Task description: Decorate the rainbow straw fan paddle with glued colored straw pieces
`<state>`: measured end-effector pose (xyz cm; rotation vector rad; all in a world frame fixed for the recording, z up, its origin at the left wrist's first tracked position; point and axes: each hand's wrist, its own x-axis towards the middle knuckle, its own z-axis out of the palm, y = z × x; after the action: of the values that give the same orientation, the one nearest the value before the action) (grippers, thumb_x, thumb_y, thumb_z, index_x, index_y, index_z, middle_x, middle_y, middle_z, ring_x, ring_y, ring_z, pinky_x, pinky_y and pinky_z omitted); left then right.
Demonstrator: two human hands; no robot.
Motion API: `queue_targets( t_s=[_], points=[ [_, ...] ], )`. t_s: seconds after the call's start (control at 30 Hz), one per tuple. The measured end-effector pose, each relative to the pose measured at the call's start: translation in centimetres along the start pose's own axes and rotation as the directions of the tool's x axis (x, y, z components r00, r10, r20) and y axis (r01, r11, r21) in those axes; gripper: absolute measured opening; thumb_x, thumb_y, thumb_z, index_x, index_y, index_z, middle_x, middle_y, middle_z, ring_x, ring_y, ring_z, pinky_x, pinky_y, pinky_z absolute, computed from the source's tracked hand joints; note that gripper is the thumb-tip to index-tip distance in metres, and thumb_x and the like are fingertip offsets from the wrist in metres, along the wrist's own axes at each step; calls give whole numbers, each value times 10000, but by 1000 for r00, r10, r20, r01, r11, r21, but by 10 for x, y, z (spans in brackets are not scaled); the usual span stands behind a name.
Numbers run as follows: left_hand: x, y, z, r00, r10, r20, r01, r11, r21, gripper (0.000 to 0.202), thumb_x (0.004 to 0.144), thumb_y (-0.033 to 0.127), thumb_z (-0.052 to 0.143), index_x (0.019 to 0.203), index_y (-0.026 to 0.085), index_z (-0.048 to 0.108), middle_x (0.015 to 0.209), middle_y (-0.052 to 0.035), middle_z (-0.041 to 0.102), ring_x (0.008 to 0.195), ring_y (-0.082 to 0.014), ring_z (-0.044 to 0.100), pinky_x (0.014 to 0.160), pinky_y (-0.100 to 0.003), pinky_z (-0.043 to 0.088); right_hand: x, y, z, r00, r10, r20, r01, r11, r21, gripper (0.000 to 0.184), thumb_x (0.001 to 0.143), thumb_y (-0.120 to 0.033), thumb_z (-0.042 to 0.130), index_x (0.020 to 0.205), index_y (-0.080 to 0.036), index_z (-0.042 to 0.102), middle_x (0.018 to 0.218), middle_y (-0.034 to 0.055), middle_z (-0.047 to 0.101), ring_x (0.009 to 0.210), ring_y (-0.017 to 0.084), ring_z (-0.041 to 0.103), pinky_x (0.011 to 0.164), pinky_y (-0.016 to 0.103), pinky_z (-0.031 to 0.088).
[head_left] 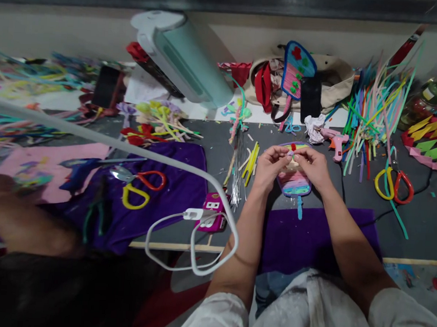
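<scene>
My left hand (271, 165) and my right hand (312, 167) meet fingertip to fingertip, both pinched closed. Between them is a small pale lilac piece (291, 153), possibly pipe cleaner; my fingers hide much of it. A tiny red tuft (293, 146) shows at the fingertips. Directly beneath lies an ice-pop shape made of pipe cleaners (294, 179), with pink, cream and blue bands, a purple border and a blue stick pointing toward me. My wrists pass over a purple cloth (317, 237) at the table's near edge.
To the right are a pink glue gun (337, 143), scissors (393, 185) and bundled pipe cleaners (371, 118). Yellow stems (251, 163) and a magenta power strip (214, 212) with a white cable lie left. Another person's arm (28, 217) rests at far left.
</scene>
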<state>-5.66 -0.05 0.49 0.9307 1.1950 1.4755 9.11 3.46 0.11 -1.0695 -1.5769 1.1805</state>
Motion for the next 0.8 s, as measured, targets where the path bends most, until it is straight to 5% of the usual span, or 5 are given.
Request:
queue_targets(
  t_s=[0.2, 0.8],
  points=[
    [-1, 3, 2, 998, -51, 43, 50, 999, 15, 325, 652, 401, 893, 824, 179, 728, 666, 13, 654, 576, -92, 544, 564, -214, 446, -2, -12, -4, 999, -34, 5, 34, 999, -10, 185, 844, -274, 645, 990, -223, 747, 1015, 35, 781, 895, 173, 695, 858, 313, 528],
    [-2, 2, 1, 993, -44, 113, 45, 999, 2, 369, 675, 444, 893, 868, 185, 714, 708, 7, 663, 609, -98, 563, 587, -218, 471, -1, -7, -2, 999, 31, -16, -30, 998, 49, 154, 817, -320, 654, 881, -197, 721, 840, 18, 746, 789, 166, 660, 811, 307, 511]
  ],
)
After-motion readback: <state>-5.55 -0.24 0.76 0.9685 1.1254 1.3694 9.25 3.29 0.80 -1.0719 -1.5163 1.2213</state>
